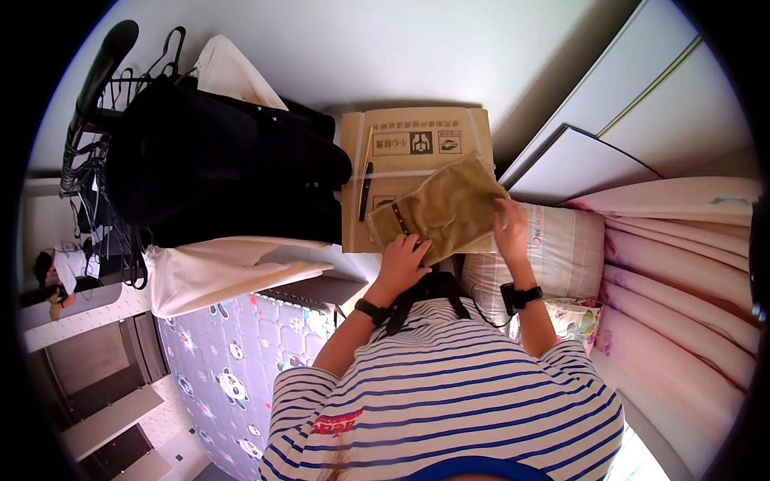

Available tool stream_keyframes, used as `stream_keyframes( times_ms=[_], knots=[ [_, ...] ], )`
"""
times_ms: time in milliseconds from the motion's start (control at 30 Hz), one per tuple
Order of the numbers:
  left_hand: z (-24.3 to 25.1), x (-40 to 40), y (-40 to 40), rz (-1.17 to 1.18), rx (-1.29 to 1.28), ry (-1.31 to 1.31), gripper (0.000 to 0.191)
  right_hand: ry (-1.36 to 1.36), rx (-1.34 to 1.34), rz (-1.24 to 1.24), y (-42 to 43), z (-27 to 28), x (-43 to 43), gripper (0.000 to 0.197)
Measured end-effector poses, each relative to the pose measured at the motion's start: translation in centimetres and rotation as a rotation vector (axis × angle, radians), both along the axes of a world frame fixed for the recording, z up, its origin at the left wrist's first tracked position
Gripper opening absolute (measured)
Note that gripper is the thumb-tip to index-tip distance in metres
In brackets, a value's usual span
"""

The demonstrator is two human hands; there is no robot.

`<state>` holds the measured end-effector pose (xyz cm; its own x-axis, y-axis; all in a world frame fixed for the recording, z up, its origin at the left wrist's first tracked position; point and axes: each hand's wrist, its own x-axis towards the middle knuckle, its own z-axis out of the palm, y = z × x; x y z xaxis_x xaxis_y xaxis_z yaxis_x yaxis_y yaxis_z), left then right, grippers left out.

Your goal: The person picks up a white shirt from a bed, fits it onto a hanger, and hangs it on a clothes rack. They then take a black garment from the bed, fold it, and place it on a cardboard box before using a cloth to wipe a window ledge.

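Observation:
A brown, velvety piece of fabric (452, 204), perhaps a flat pouch or folded cloth, lies at a slant over a cardboard box (415, 159). Near its left end runs a dark band (400, 219) with small light dots. My left hand (408, 258) grips the fabric's lower edge beside this band, fingers curled over it. At the right end, my right hand (510, 228) holds the edge between thumb and fingers. A black pen (365, 191) lies on the box to the left of the fabric, with a thin wooden stick (368, 144) along it.
Black garments (228, 162) hang from a rack (90, 102) at left, beside cream cloth (222, 264). A stuffed bag (559, 240) stands right of the box, next to pink curtains (680, 282). A panda-print mattress (234, 373) is lower left. Another person (69, 270) appears at far left.

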<state>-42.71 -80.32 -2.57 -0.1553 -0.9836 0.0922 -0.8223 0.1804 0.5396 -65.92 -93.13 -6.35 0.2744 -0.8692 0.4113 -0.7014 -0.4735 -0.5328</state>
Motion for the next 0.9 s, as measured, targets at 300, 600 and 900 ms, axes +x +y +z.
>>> stream_keyframes(
  times_ms=[300,600,900],
  knots=[
    [-0.2,1.6,0.1,0.045,0.035,0.086,0.027,-0.120,0.424,-0.052,-1.8,-2.9,-3.5,0.022],
    [4.9,9.2,-3.3,0.224,-0.240,-0.023,0.022,-0.305,0.558,0.075,-7.1,5.2,-0.1,0.018],
    [11.1,7.7,-1.1,0.307,-0.541,-0.111,0.030,-0.728,0.335,0.270,-5.0,13.2,0.9,0.014]
  ],
)
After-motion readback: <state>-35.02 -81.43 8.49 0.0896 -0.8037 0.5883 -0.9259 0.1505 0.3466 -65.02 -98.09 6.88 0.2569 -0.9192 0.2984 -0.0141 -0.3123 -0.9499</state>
